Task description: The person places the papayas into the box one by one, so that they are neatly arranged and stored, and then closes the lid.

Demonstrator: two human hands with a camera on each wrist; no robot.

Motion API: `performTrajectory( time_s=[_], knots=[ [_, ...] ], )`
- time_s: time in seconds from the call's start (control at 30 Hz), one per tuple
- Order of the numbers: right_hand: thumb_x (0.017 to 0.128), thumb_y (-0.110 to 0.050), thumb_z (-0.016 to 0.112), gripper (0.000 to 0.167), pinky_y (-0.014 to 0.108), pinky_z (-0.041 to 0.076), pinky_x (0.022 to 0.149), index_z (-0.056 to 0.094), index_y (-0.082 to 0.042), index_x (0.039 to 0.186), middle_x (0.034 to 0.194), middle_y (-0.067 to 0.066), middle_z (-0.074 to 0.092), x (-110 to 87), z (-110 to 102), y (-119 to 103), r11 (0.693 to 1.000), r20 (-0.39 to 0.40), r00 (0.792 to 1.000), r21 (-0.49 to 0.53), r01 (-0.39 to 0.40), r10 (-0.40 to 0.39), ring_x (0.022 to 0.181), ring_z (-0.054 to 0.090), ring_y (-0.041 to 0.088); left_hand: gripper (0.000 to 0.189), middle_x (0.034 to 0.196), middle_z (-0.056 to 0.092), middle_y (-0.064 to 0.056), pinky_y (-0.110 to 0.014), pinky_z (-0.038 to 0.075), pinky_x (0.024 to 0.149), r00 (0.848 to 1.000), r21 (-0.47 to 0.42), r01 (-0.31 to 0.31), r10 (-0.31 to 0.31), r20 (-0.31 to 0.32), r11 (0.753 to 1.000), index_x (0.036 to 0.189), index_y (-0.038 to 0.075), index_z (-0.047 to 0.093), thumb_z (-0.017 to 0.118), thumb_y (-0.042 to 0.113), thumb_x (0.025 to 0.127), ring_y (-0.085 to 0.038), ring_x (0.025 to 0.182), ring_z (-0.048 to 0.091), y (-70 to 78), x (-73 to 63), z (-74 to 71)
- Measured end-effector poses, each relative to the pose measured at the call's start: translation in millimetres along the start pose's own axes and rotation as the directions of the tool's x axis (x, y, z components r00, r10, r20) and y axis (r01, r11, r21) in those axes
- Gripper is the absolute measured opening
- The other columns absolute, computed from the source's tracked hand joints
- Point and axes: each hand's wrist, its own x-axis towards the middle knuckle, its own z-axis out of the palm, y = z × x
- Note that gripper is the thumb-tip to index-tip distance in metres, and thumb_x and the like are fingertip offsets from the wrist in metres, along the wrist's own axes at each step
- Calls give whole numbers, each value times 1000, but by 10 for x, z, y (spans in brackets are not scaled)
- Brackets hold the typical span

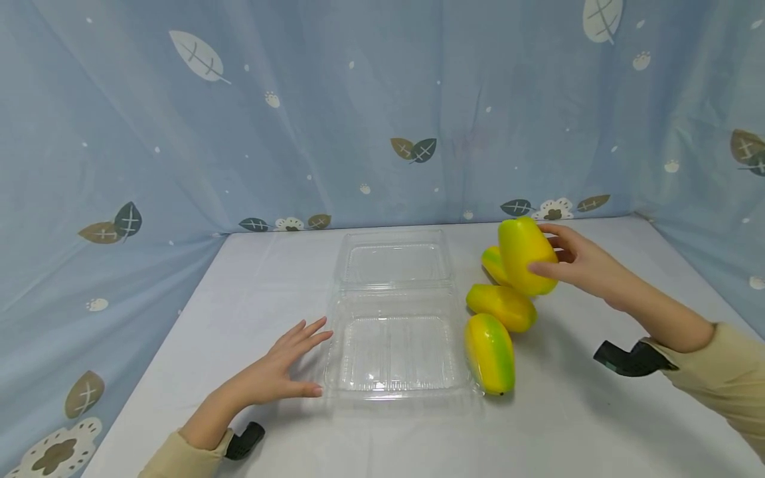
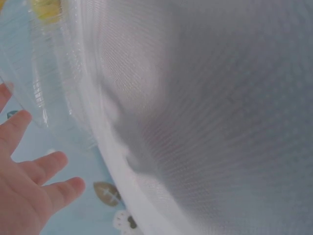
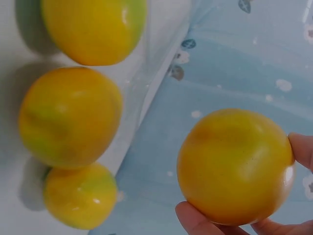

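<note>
Holding a glossy yellow-green oval fruit (image 1: 524, 255) clamped in the right grip (image 1: 578, 262), right of the head frame's centre, near three similar fruits (image 1: 490, 352), with left grip (image 1: 276, 373) fingers spread apart beside a clear plastic two-part container (image 1: 394, 352) at centre.

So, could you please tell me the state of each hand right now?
Left hand: open, holding nothing, beside the clear plastic container.
Right hand: gripping one yellow-green fruit.

The head view looks forward and down; both nearer wrist views share its blue curtain (image 1: 335, 113).
</note>
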Motion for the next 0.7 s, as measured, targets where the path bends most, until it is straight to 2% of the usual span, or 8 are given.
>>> performTrajectory(
  time_s=[0.43, 0.7],
  knots=[
    [87, -35, 61, 80, 60, 38, 92, 15, -6, 145, 138, 26, 31, 47, 23, -285, 999, -9, 999, 10, 44, -44, 119, 38, 42, 79, 152, 20, -8, -72, 16, 95, 1000, -10, 0, 0, -8, 1000, 140, 12, 36, 73, 36, 74, -48, 134, 9, -3, 5, 15],
    [86, -36, 62, 79, 57, 38, 94, 17, -10, 145, 137, 22, 36, 79, 53, -437, 997, 9, 997, 18, 76, -76, 120, 40, 39, 80, 152, 19, -7, -71, 16, 96, 1000, -26, 7, -7, -6, 1000, 140, 12, 36, 74, 36, 74, -47, 135, 9, -11, -1, 16]
  ],
)
